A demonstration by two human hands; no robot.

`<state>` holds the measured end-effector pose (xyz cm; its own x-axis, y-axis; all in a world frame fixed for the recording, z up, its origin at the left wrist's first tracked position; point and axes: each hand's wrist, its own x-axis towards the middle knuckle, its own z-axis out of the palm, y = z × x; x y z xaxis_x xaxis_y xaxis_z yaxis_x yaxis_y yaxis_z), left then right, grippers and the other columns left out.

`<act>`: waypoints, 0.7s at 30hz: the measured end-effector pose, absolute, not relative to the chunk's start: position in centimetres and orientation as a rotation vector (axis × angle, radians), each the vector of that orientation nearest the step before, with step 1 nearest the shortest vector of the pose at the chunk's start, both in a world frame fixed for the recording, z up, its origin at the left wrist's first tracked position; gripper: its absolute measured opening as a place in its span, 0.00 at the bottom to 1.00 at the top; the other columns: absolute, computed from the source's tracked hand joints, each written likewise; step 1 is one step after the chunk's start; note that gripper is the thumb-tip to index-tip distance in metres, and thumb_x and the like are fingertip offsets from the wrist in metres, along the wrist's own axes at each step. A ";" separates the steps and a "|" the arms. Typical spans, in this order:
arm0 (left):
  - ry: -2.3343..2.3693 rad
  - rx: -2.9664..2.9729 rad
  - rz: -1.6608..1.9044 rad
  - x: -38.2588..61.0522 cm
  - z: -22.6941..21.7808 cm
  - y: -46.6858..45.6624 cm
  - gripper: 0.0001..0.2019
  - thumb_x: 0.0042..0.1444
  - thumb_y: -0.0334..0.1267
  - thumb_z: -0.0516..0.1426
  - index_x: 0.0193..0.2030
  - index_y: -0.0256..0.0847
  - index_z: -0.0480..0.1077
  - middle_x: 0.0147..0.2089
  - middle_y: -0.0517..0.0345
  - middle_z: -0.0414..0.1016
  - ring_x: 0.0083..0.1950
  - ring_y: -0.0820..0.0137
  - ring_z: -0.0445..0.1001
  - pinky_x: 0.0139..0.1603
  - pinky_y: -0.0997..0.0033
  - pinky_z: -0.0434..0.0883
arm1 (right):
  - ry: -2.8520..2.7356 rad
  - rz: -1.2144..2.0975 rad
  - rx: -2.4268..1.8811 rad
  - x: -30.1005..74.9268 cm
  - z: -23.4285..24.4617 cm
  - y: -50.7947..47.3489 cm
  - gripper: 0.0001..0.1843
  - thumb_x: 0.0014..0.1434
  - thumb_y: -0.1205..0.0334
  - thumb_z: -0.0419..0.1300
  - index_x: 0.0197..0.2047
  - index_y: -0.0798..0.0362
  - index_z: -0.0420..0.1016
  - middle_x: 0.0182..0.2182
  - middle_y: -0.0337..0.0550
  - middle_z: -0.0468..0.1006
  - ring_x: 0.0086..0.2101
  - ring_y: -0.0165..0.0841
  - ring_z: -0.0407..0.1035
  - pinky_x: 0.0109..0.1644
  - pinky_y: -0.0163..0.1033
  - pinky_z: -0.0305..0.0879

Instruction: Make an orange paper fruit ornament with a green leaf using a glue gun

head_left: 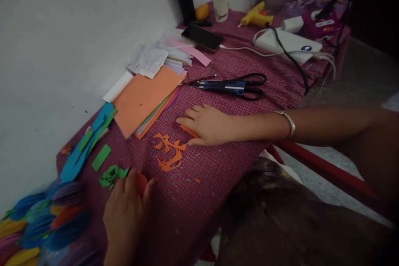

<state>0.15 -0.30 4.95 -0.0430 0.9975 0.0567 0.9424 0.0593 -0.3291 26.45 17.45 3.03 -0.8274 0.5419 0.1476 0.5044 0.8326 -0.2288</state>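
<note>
My left hand (126,205) is near the front left of the cloth-covered table. Its thumb and fingers are closed about a rounded orange paper piece (141,183), part of which the hand hides. Over to the right, my right hand (210,125) rests low on the cloth, curled over another orange paper piece (189,130) that shows between thumb and fingers. Cut orange paper scraps (170,153) lie between the two hands. Crumpled green paper strips (112,176) sit just beyond my left fingertips. Scissors (230,86) with black handles lie beyond my right hand.
A stack of coloured paper (149,95) lies against the wall side. Behind are a phone (202,36), a paper cup (221,6), a yellow glue gun (257,16) and a white power bank (286,45) with cables. Colourful paper pieces (62,216) fill the left corner.
</note>
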 end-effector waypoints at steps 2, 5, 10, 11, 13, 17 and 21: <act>-2.048 -2.009 0.346 -0.4 4.3 -0.5 0.27 0.66 0.53 0.46 0.59 0.33 0.66 0.44 0.42 0.73 0.42 0.54 0.73 0.40 0.59 0.68 | -2.826 0.210 -0.831 25.7 2.4 17.5 0.36 0.59 0.43 0.59 0.63 0.57 0.64 0.52 0.59 0.72 0.49 0.51 0.66 0.49 0.52 0.62; -1.999 -2.020 0.307 -1.3 3.1 -1.1 0.27 0.66 0.51 0.47 0.64 0.34 0.62 0.54 0.38 0.71 0.51 0.50 0.71 0.48 0.51 0.68 | -2.831 0.127 -0.868 25.2 2.1 17.4 0.29 0.60 0.51 0.59 0.61 0.56 0.65 0.50 0.57 0.72 0.48 0.50 0.67 0.46 0.50 0.64; -1.921 -2.049 0.100 -2.5 2.0 -2.0 0.27 0.64 0.49 0.51 0.65 0.38 0.60 0.60 0.39 0.69 0.57 0.49 0.69 0.62 0.42 0.61 | -2.931 0.031 -0.862 25.0 2.5 17.1 0.24 0.63 0.64 0.53 0.62 0.57 0.64 0.46 0.57 0.75 0.42 0.45 0.71 0.39 0.44 0.64; -1.921 -2.047 0.070 -2.7 1.9 -2.2 0.27 0.63 0.48 0.52 0.65 0.38 0.60 0.60 0.40 0.69 0.56 0.49 0.69 0.62 0.42 0.60 | -2.949 0.012 -0.849 24.9 2.6 17.2 0.24 0.64 0.66 0.51 0.63 0.57 0.63 0.45 0.57 0.75 0.42 0.45 0.71 0.37 0.43 0.63; -1.932 -2.050 0.027 -2.8 1.8 -2.5 0.26 0.63 0.47 0.53 0.65 0.39 0.61 0.60 0.40 0.70 0.56 0.50 0.70 0.63 0.42 0.60 | -2.976 -0.015 -0.806 24.8 2.9 17.3 0.24 0.65 0.69 0.47 0.64 0.58 0.62 0.45 0.57 0.75 0.41 0.44 0.72 0.36 0.42 0.62; -2.029 -2.036 0.034 -2.5 1.9 -3.2 0.24 0.65 0.46 0.50 0.64 0.37 0.63 0.61 0.39 0.70 0.57 0.50 0.70 0.62 0.42 0.61 | -2.973 -0.013 -0.824 24.5 3.2 18.0 0.21 0.67 0.68 0.45 0.61 0.57 0.64 0.44 0.56 0.76 0.39 0.42 0.73 0.34 0.41 0.61; -2.086 -2.008 0.139 -2.9 1.8 -3.8 0.24 0.66 0.47 0.48 0.63 0.35 0.65 0.60 0.38 0.71 0.55 0.49 0.71 0.58 0.41 0.64 | -2.914 0.049 -0.934 24.8 3.1 19.4 0.18 0.66 0.66 0.48 0.56 0.58 0.68 0.46 0.55 0.76 0.42 0.43 0.73 0.38 0.42 0.63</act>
<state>-2.93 -3.83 1.81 -0.0247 0.9939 0.1075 0.9709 0.0495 -0.2344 24.77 19.38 3.12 -0.8106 0.5816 0.0675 0.5790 0.8134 -0.0554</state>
